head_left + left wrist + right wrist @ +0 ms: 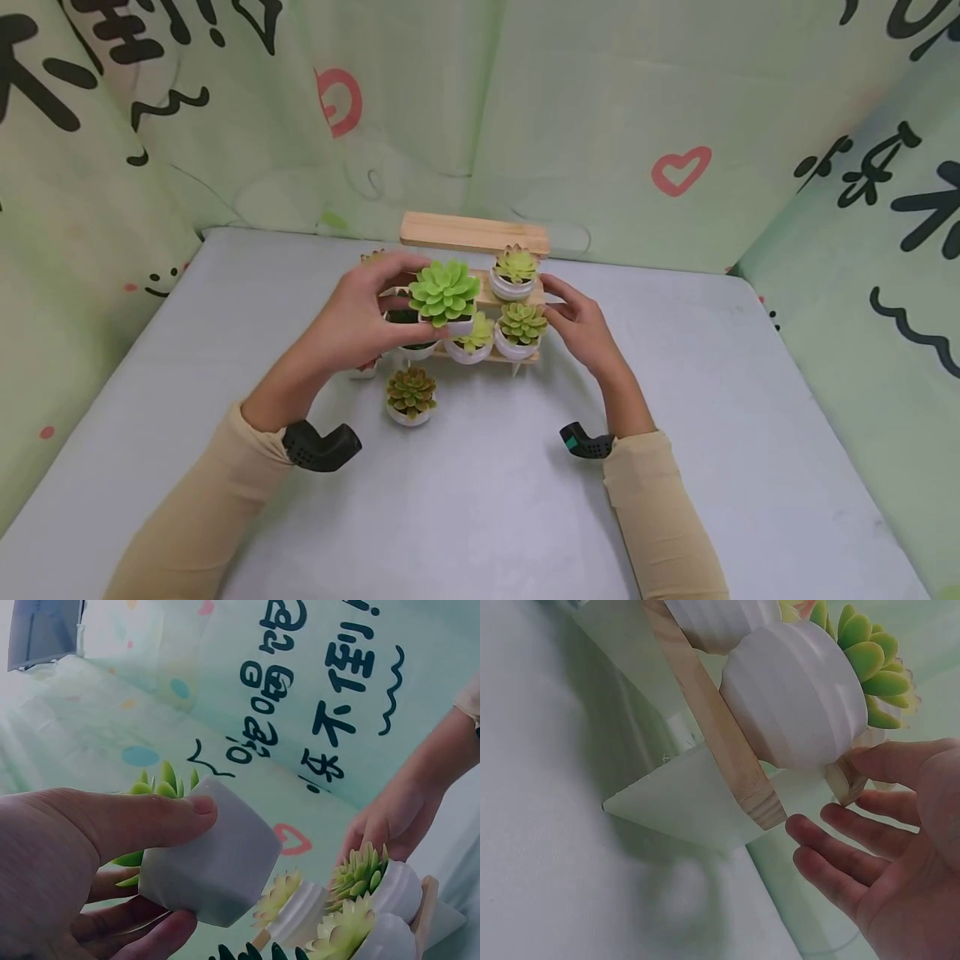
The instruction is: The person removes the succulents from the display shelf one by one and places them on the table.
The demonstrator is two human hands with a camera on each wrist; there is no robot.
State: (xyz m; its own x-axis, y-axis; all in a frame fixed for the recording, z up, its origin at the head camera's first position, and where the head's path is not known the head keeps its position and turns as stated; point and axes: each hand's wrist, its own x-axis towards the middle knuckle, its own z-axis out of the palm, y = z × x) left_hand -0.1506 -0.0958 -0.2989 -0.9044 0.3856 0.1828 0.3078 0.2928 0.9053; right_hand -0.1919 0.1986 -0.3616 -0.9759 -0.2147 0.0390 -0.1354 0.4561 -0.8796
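Head view: the left hand [360, 312] pinches an angular white pot [459, 325] of fleshy green rosette leaves, raised above the pale counter [465, 500] before a light-wood stand [487, 289]; the right hand [581, 325] is at the stand's right end; a brown-tinged succulent [411, 392] sits in front.

Left wrist view: the held pot shows smooth, flat faces, the thumb lying across one.

Right wrist view: thumb and forefinger pinch a grained wooden slat [846, 784] by its end; nearby bulges a ridged, rounded planter [795, 694].
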